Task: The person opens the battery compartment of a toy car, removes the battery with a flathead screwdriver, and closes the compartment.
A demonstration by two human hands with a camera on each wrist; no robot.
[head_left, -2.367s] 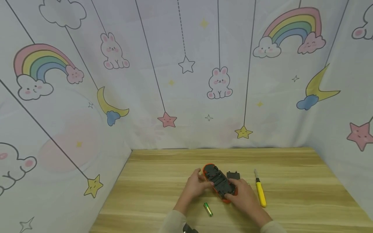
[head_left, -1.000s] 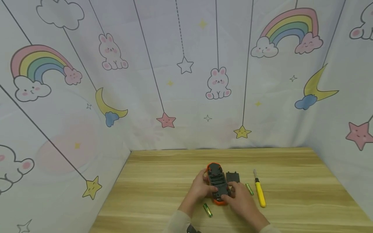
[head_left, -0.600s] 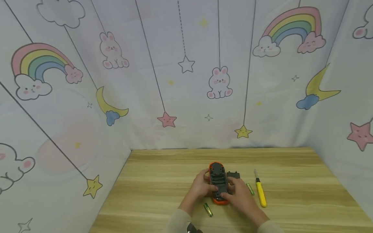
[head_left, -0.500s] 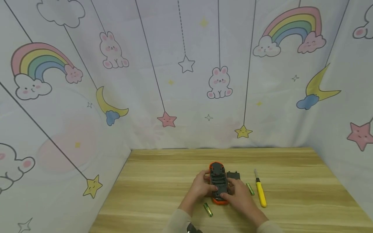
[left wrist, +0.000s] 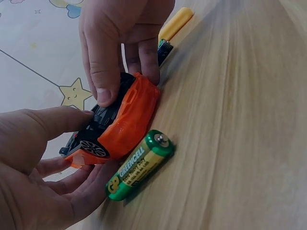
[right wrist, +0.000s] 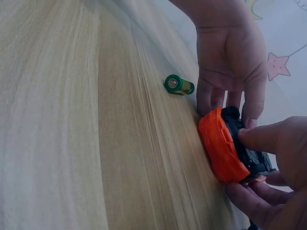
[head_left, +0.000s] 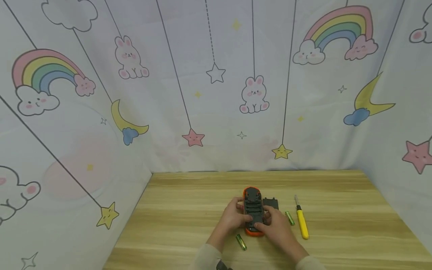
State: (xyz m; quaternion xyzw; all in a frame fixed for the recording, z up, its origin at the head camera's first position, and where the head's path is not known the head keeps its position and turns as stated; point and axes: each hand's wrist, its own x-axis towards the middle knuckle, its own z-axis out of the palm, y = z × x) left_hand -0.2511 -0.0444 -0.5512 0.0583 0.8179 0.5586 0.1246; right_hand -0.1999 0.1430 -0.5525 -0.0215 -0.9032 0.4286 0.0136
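Note:
A toy car (head_left: 253,205) with an orange body lies upside down between both hands, its black underside facing up and an open, slotted battery compartment in the middle. My left hand (head_left: 232,217) grips its left side, the thumb on the underside. Opposite it, my right hand (head_left: 278,227) holds the right side near the lower end, its thumb also on the underside. In the left wrist view a green AA battery (left wrist: 140,165) lies on the table close to the car. Another green battery (head_left: 289,218) lies right of my right hand.
A black battery cover (head_left: 271,203) lies just right of the car, partly behind my right hand. Farther right is a screwdriver (head_left: 302,224) with a yellow handle. A printed cloth curtain (head_left: 219,157) rises along the back edge of the wooden table (head_left: 182,195).
The toy car has turned from a slant to nearly straight, and both hands shifted with it. The battery on the right has come into view. Over the last half second almost nothing moved.

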